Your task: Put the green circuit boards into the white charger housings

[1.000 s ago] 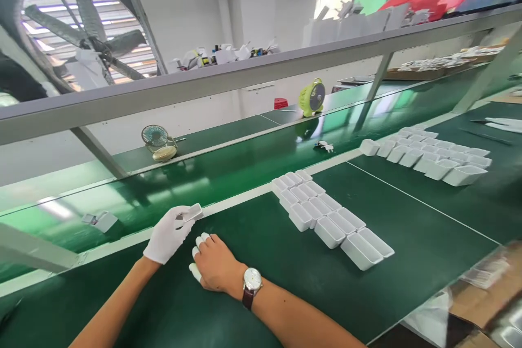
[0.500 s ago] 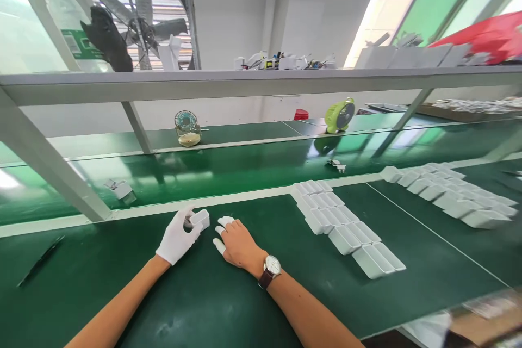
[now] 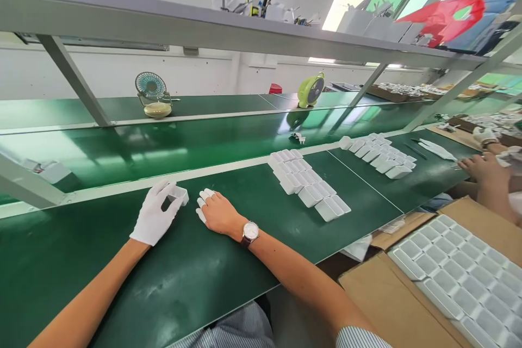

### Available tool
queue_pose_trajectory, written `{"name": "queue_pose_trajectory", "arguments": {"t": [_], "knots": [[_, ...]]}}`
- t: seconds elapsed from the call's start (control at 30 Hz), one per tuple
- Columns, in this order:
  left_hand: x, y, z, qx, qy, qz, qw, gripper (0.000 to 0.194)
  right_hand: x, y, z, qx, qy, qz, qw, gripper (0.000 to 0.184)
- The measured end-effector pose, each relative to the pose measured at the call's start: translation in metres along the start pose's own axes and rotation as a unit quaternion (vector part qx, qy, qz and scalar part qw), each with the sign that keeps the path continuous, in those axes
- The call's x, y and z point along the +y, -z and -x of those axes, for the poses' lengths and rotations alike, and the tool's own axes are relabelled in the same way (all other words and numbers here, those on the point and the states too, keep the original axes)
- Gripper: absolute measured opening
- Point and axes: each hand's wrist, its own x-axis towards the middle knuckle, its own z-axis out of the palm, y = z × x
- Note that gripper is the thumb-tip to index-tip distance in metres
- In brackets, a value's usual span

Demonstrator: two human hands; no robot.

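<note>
My left hand wears a white glove and grips a small white plastic shell near the far edge of the green worktable. My right hand, bare with white finger cots and a wristwatch, rests beside it with fingers curled on the table, nothing visible in them. A block of several white shells lies in rows to the right.
A second group of white shells lies further right. A cardboard box of white shells in trays stands at the lower right. Another person's hands work at the right edge. A green conveyor belt runs behind, with two small fans beyond.
The view has swung down and right, bringing in the cardboard box and the other person's hands. My hands keep the same pose, the left still gripping the shell.
</note>
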Motion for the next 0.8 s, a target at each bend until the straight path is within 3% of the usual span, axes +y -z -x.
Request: {"name": "queue_pose_trajectory", "arguments": {"t": [0.33, 0.47, 0.57, 0.7, 0.8], "knots": [[0.011, -0.003, 0.000, -0.047, -0.019, 0.031, 0.998, 0.025, -0.001, 0.001, 0.000, -0.014, 0.014, 0.010, 1.000, 0.038], [0.013, -0.001, 0.002, -0.055, -0.011, 0.033, 0.998, 0.021, 0.024, 0.020, -0.013, -0.080, 0.027, -0.008, 0.996, 0.035], [0.015, 0.000, 0.005, -0.076, -0.008, 0.045, 0.996, 0.023, 0.073, 0.038, -0.027, -0.104, -0.044, 0.001, 0.994, 0.034], [0.018, 0.000, 0.010, -0.126, 0.033, 0.075, 0.989, 0.021, 0.171, 0.059, -0.033, -0.092, -0.179, 0.038, 0.979, 0.037], [0.017, -0.002, 0.013, -0.150, 0.083, 0.077, 0.982, 0.055, 0.247, 0.074, -0.021, -0.091, -0.292, 0.062, 0.950, 0.040]]}}
